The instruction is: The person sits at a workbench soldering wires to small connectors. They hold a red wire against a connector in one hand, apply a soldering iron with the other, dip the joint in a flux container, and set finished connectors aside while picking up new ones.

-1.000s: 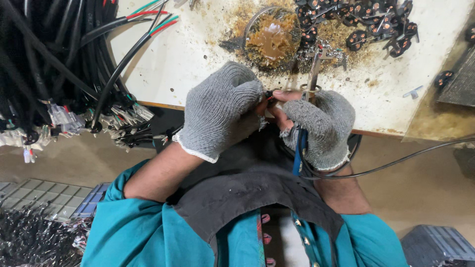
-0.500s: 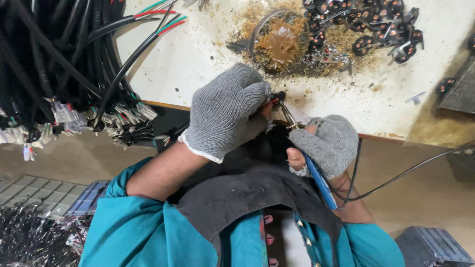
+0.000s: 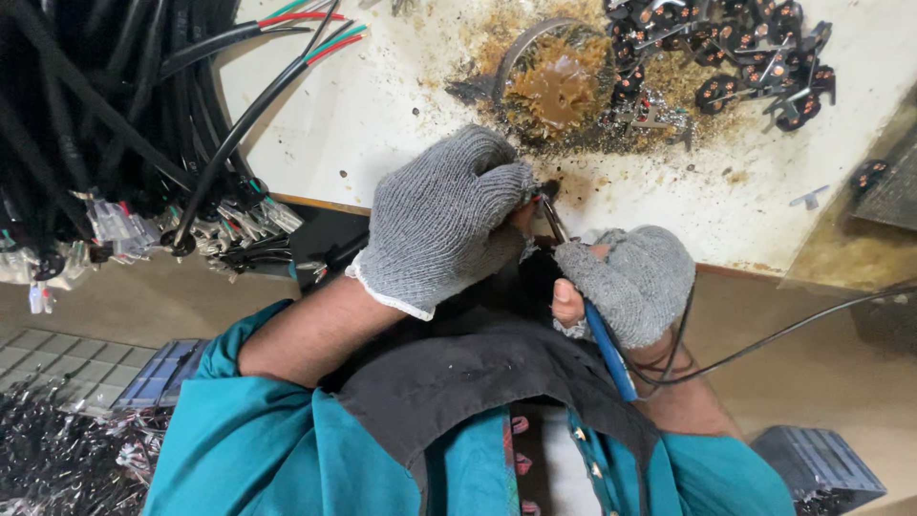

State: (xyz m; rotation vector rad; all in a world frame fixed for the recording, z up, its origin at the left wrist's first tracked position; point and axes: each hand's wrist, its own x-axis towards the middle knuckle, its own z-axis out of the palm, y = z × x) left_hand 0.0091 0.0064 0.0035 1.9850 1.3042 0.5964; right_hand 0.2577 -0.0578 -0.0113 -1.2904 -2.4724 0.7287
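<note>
Soldering iron (image 3: 597,334) gripped in closed right hand (image 3: 635,282).

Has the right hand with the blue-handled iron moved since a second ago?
Yes. The right hand with the iron has dropped back from the bench edge toward the body, slightly rightward, handle tilted more.

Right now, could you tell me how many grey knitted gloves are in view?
2: one on the left hand, pinching a small part at the bench edge; one on the right hand, gripping the blue-handled soldering iron.
</note>
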